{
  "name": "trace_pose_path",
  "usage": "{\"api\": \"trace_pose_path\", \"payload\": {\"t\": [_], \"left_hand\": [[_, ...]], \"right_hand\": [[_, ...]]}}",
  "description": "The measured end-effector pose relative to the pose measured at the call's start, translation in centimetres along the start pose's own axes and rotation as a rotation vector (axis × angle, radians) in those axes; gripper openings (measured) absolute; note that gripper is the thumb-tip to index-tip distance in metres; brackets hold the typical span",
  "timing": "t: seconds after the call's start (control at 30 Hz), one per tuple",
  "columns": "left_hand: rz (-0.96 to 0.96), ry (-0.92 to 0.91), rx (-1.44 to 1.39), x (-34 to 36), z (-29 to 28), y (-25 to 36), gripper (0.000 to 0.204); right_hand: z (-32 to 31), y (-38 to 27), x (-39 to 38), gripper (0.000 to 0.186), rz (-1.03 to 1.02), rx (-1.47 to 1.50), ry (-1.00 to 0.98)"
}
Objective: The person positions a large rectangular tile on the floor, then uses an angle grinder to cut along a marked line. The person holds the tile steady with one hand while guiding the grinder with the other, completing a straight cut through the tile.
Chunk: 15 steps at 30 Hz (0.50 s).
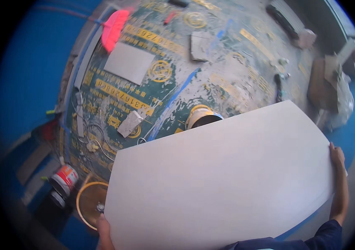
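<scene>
A large off-white tile (223,179) fills the lower middle of the view, spanning the space between my two hands. My left hand (103,228) holds its left edge near the bottom of the picture; most of those fingers are hidden. On the opposite side, my right hand (337,153) grips the right edge near the upper right corner. Just beyond the tile's far edge stands a bucket (204,113) with a dark inside, partly covered by the tile. A yellow-rimmed basin (78,204) lies beside my left hand, partly behind the tile.
Green protective sheeting (167,85), smeared with grey dust, covers the floor. On it lie a smaller pale tile (129,62), a grey slab (200,46), a broken piece (130,123) and cables. A pink-red broom head (115,29), a paint can (66,178) and cardboard (323,85) stand around it.
</scene>
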<state>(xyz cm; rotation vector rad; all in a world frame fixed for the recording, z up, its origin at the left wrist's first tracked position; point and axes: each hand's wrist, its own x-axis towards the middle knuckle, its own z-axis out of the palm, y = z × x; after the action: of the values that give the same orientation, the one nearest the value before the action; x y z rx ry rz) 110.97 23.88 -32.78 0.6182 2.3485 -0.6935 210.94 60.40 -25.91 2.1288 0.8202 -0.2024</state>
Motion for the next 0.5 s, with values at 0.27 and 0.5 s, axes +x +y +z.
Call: {"api": "trace_pose_path", "payload": {"t": [0.27, 0.5], "left_hand": [[0.250, 0.174, 0.480, 3.1, -19.6, 24.1, 0.055], [0.454, 0.377, 0.847, -1.0, -31.0, 50.5, 0.055]], "right_hand": [[20.7, 14.1, -8.6, 0.075, 0.218, 0.165, -0.342], [35.6, 15.4, -19.9, 0.079, 0.392, 0.342, -0.716]]}}
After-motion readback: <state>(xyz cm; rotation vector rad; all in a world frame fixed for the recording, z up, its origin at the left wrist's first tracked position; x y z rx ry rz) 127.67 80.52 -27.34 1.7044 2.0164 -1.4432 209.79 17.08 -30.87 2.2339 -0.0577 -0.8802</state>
